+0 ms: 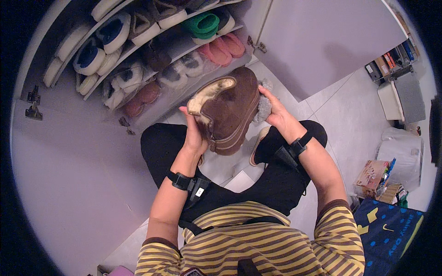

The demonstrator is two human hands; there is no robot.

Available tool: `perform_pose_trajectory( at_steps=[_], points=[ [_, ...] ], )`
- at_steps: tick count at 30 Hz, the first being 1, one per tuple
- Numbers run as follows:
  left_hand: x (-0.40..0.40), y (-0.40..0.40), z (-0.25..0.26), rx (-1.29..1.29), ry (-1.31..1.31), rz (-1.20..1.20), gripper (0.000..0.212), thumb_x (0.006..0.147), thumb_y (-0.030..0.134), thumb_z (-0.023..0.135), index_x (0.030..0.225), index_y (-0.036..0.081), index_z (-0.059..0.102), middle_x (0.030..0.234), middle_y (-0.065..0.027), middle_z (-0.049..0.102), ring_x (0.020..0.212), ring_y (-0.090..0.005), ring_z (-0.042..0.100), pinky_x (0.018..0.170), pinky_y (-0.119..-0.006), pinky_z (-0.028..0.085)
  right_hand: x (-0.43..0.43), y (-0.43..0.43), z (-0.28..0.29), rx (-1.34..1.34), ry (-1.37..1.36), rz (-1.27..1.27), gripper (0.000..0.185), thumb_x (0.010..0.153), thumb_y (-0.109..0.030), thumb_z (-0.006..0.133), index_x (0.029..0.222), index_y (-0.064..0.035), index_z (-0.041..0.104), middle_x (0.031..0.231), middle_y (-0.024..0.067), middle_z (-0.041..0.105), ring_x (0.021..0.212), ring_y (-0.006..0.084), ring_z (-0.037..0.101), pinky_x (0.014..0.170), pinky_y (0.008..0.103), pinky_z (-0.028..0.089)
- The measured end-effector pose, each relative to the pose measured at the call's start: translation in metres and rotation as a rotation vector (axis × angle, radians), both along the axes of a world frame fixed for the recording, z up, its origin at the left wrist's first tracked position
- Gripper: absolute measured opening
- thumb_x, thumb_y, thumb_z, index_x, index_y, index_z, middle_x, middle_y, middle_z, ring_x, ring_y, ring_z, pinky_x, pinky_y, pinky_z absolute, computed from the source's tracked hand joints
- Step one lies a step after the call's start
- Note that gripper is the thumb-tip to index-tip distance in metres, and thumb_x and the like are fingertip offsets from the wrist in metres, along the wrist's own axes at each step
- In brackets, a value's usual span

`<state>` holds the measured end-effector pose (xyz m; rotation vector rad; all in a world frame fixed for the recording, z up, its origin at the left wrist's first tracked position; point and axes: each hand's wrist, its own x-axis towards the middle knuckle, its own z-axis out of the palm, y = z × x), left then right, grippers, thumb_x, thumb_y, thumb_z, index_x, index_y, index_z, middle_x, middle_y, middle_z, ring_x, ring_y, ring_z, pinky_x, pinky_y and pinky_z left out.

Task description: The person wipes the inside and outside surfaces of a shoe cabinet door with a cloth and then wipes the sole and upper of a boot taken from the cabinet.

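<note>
A brown suede-like shoe (pixel 231 103) with a cream fleece lining is held up above the floor between my knees, its opening towards the upper left. My left hand (pixel 196 134) grips it at the lower left, thumb up beside the lined opening and fingers hidden beneath. On the other side, my right hand (pixel 280 112) has a grey fluffy cloth (pixel 264 108) in its palm, against the shoe's sole edge. The tip of one digit touches the sole. Part of the cloth is hidden behind the hand and shoe.
An open shoe cabinet holds several shoes on shelves (pixel 138 51), including green clogs (pixel 202 26) and pink slippers (pixel 222 50). Its doors (pixel 331 45) stand open on both sides. At right are a cardboard box (pixel 369 177), a plastic-wrapped item (pixel 400 155) and a dark blue bag (pixel 383 234).
</note>
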<state>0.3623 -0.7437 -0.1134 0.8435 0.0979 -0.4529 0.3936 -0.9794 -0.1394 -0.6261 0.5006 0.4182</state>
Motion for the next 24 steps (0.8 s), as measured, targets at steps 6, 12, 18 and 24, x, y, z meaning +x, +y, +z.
perform_pose_trajectory(
  at_steps=[6,12,18,24],
  points=[
    [-0.002,0.007,-0.015,0.102,-0.300,-0.165,0.095,0.067,0.063,0.062,0.135,0.005,0.028,0.136,-0.0077,0.035,0.125,-0.0225,0.032,0.105,-0.036,0.026,0.005,-0.007,0.001,-0.111,0.008,-0.005,0.034,0.080,-0.027,0.066,0.108,-0.0107,0.058,0.106,0.0059,0.061,0.097,0.0209,0.059,0.087,0.0378,0.046],
    [-0.002,0.000,-0.011,0.452,-0.218,-0.116,0.068,0.072,0.026,0.071,0.124,-0.004,0.040,0.119,-0.0126,0.050,0.109,-0.0219,0.048,0.094,-0.032,0.038,0.014,-0.001,-0.011,-0.254,0.054,-0.036,0.032,0.081,-0.027,0.064,0.107,-0.0074,0.058,0.103,0.0057,0.062,0.094,0.0211,0.059,0.083,0.0357,0.047],
    [-0.007,-0.008,-0.018,0.439,-0.203,0.114,0.056,0.073,0.025,0.071,0.117,-0.003,0.048,0.110,-0.0105,0.056,0.099,-0.0190,0.054,0.087,-0.031,0.042,0.019,0.004,-0.013,-0.289,-0.022,-0.081,0.036,0.079,-0.025,0.067,0.106,-0.0023,0.057,0.101,0.0079,0.062,0.091,0.0204,0.059,0.079,0.0343,0.049],
    [-0.005,-0.006,-0.014,0.199,-0.064,0.117,0.056,0.077,0.028,0.064,0.121,0.001,0.043,0.117,-0.0092,0.050,0.109,-0.0223,0.048,0.095,-0.036,0.036,0.011,0.015,0.008,-0.625,-0.169,-0.102,0.043,0.080,-0.029,0.067,0.111,-0.0011,0.054,0.105,0.0086,0.060,0.092,0.0190,0.058,0.081,0.0319,0.046]
  ],
)
